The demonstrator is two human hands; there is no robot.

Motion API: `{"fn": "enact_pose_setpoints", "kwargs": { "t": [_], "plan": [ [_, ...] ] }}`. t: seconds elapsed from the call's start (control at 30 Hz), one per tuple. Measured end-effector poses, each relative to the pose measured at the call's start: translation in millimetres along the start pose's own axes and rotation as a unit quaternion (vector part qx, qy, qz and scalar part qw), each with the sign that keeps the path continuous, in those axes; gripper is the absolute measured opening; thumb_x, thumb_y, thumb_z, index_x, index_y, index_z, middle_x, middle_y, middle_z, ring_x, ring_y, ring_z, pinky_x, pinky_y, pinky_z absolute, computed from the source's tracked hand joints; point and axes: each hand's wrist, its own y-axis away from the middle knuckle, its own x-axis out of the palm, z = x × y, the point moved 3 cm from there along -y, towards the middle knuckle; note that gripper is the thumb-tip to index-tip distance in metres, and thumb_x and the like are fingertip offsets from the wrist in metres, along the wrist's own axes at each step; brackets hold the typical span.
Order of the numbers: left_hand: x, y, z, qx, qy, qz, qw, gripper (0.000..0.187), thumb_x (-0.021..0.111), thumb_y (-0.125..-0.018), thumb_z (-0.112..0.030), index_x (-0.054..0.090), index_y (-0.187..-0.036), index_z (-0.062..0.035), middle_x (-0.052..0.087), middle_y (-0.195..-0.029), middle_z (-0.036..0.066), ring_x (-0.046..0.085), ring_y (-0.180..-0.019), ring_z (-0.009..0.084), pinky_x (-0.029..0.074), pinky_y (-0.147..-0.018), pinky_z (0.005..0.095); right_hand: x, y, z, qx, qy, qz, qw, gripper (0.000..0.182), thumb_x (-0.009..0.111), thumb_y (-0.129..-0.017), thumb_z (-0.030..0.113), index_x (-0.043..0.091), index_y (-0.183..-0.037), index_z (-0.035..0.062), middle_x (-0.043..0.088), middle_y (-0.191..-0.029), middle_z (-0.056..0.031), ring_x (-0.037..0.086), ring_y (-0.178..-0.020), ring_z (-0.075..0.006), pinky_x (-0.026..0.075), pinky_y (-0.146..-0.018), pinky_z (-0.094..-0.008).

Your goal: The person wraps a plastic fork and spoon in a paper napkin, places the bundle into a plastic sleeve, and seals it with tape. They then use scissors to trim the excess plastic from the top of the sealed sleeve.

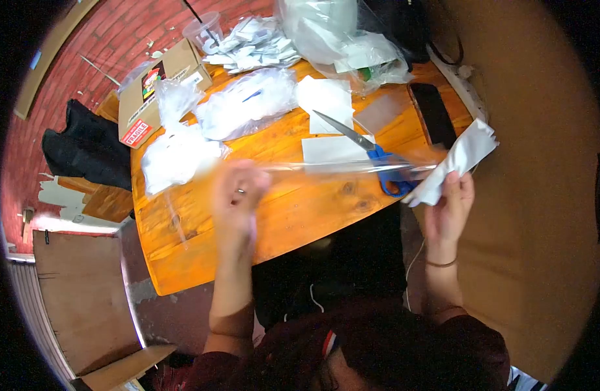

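My left hand (238, 195), smeared by motion, is closed on one end of a clear plastic strip (339, 167). The strip stretches across the table's front part to a folded bundle of white paper (459, 159). My right hand (451, 202) grips this bundle from below, thumb and fingers pressed around it. Beneath the strip lie scissors (362, 138) with blue handles, their blades pointing to the back left. Two white sheets are near the scissors: one paper sheet (322, 98) behind, another sheet (336, 150) partly under the blades.
Behind are plastic bags (248, 104) with white contents, a heap of white folded pieces (254, 45), a clear cup (202, 29) and a cardboard box (160, 91). A black phone (433, 114) lies at the right edge of the wooden table (300, 225).
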Motion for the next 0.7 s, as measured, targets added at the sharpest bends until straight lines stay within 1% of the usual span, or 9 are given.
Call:
{"fn": "enact_pose_setpoints", "kwargs": {
  "t": [0.07,0.13,0.2,0.27,0.3,0.37,0.47,0.5,0.7],
  "plan": [
    [0.9,-5.4,-10.0,0.026,0.162,-0.123,0.979,0.044,0.064,-0.085,-0.003,0.044,-0.124,-0.0026,0.061,-0.096,0.003,0.059,-0.085,0.0105,0.051,-0.084,0.0284,4.5,20.5,-18.6,-0.01,0.0,0.061,0.998,0.022,0.059,-0.091,0.015,0.055,-0.107,0.0012,0.063,-0.098,-0.0079,0.06,-0.084,-0.0139,0.049,-0.078,-0.0295],
    [6.5,-9.7,-26.3,0.048,0.22,-0.123,0.966,0.046,0.062,-0.087,-0.004,0.04,-0.128,-0.0037,0.06,-0.1,0.003,0.058,-0.089,0.0108,0.05,-0.086,0.0288,19.9,39.0,-30.6,0.018,-0.003,0.003,1.0,0.02,0.059,-0.091,0.015,0.056,-0.105,0.0012,0.062,-0.096,-0.0066,0.06,-0.084,-0.0136,0.049,-0.078,-0.0289],
    [5.6,-15.1,-32.0,0.075,0.261,-0.136,0.953,0.047,0.059,-0.089,-0.004,0.037,-0.13,-0.0042,0.059,-0.103,0.004,0.057,-0.091,0.0107,0.049,-0.087,0.0285,25.1,50.9,-39.4,0.06,-0.038,0.032,0.997,0.016,0.059,-0.091,0.013,0.057,-0.103,0.002,0.062,-0.097,-0.0057,0.058,-0.084,-0.0121,0.047,-0.077,-0.0268],
    [2.1,-19.9,-34.4,0.105,0.285,-0.158,0.94,0.045,0.057,-0.09,-0.004,0.037,-0.131,-0.0043,0.058,-0.105,0.006,0.057,-0.093,0.0102,0.049,-0.086,0.0276,25.1,57.0,-48.6,0.111,-0.078,0.012,0.991,0.006,0.061,-0.088,0.002,0.061,-0.093,-0.0004,0.066,-0.092,-0.0074,0.06,-0.082,-0.0113,0.047,-0.076,-0.0261],
    [2.0,-19.0,-35.1,0.128,0.258,-0.129,0.949,0.046,0.058,-0.09,-0.003,0.038,-0.131,-0.0038,0.059,-0.103,0.007,0.058,-0.092,0.0106,0.049,-0.085,0.027,29.6,56.6,-47.5,0.114,-0.056,-0.016,0.992,0.006,0.061,-0.089,0.005,0.061,-0.093,0.0007,0.066,-0.089,-0.0043,0.059,-0.08,-0.0078,0.045,-0.075,-0.0233],
    [0.9,-14.5,-34.4,0.173,0.202,-0.07,0.962,0.046,0.059,-0.088,-0.001,0.038,-0.129,-0.003,0.062,-0.099,0.008,0.06,-0.089,0.0112,0.05,-0.081,0.0258,24.2,47.6,-44.8,0.112,-0.058,-0.046,0.991,0.006,0.06,-0.09,0.006,0.061,-0.094,0.002,0.065,-0.088,-0.0033,0.058,-0.079,-0.0069,0.045,-0.075,-0.0225],
    [24.4,3.2,-44.4,0.181,-0.014,-0.014,0.983,0.047,0.061,-0.085,0.003,0.039,-0.127,-0.0011,0.067,-0.091,0.011,0.064,-0.081,0.0128,0.051,-0.075,0.0238,20.9,26.0,-31.8,0.103,-0.045,-0.046,0.993,0.01,0.057,-0.093,0.012,0.06,-0.097,0.0031,0.064,-0.092,-0.0027,0.057,-0.08,-0.0076,0.046,-0.073,-0.0241],
    [36.0,8.8,-48.6,0.138,-0.05,-0.033,0.989,0.048,0.063,-0.082,0.007,0.041,-0.124,0.001,0.069,-0.085,0.012,0.066,-0.078,0.0155,0.053,-0.073,0.0249,22.8,19.0,-25.4,0.103,-0.054,-0.012,0.993,0.012,0.057,-0.093,0.013,0.059,-0.099,0.0031,0.064,-0.093,-0.003,0.058,-0.081,-0.0084,0.047,-0.074,-0.0249],
    [49.1,16.9,-46.2,0.234,-0.191,0.106,0.947,0.049,0.063,-0.08,0.01,0.042,-0.124,0.0026,0.068,-0.09,0.016,0.066,-0.092,0.0198,0.053,-0.078,0.0269,68.7,-2.1,-4.4,0.11,-0.147,0.119,0.976,0.023,0.055,-0.093,0.011,0.056,-0.114,0.003,0.062,-0.106,-0.0043,0.06,-0.093,-0.0114,0.049,-0.084,-0.0284]
  ]
}}
